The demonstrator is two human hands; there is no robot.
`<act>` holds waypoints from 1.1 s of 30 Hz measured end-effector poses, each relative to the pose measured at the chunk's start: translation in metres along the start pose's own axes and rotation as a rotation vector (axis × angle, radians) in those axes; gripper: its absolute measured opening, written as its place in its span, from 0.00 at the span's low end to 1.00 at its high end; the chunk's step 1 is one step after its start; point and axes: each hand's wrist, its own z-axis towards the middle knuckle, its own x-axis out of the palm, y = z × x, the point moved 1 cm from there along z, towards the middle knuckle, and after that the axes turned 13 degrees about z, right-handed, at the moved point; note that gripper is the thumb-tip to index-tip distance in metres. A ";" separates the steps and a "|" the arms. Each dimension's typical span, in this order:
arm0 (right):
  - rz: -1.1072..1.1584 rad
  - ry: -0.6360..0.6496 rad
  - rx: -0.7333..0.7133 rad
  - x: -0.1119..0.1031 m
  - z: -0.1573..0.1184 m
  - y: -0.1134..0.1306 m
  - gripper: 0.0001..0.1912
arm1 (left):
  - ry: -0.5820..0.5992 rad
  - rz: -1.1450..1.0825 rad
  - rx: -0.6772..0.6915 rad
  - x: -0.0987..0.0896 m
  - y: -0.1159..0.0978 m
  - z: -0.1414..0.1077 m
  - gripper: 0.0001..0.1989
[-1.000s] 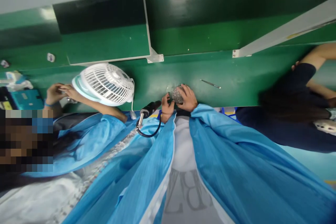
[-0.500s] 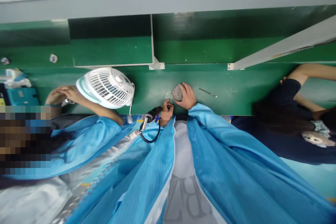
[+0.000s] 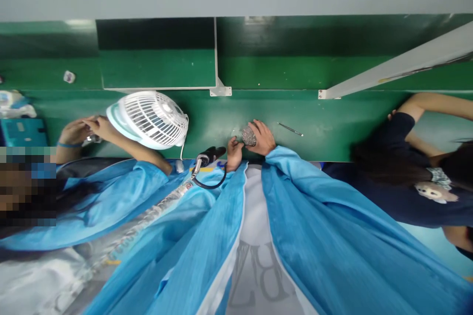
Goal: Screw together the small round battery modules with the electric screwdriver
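A round, speckled silvery-grey object (image 3: 249, 135), like a scouring ball or a glittery dome, lies at the middle of the green bench. Curled over its right side is my right hand (image 3: 263, 138), gripping it. On the left, close to its lower edge, is my left hand (image 3: 234, 153), thumb and fingers drawn together; anything between them is too small to tell. To the right of my right hand lies a thin dark pen-like tool (image 3: 290, 129) with a bright tip. A black-handled tool (image 3: 211, 156) with a cable and metal neck hangs just left of my left wrist.
A white fan (image 3: 151, 120) stands on the bench to the left. Beyond it are a co-worker's hands (image 3: 83, 130). Another person's arm (image 3: 424, 108) rests at the right. A green shelf (image 3: 158, 69) and a slanted grey post (image 3: 391, 61) stand along the back.
My left hand's fingers have closed up a little beside the round object. My right hand keeps hold of it. The black-handled tool has shifted slightly left, and the view has moved a little.
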 end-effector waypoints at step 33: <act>-0.029 0.066 -0.050 -0.014 0.006 -0.005 0.58 | -0.079 0.204 0.365 -0.005 -0.021 -0.018 0.38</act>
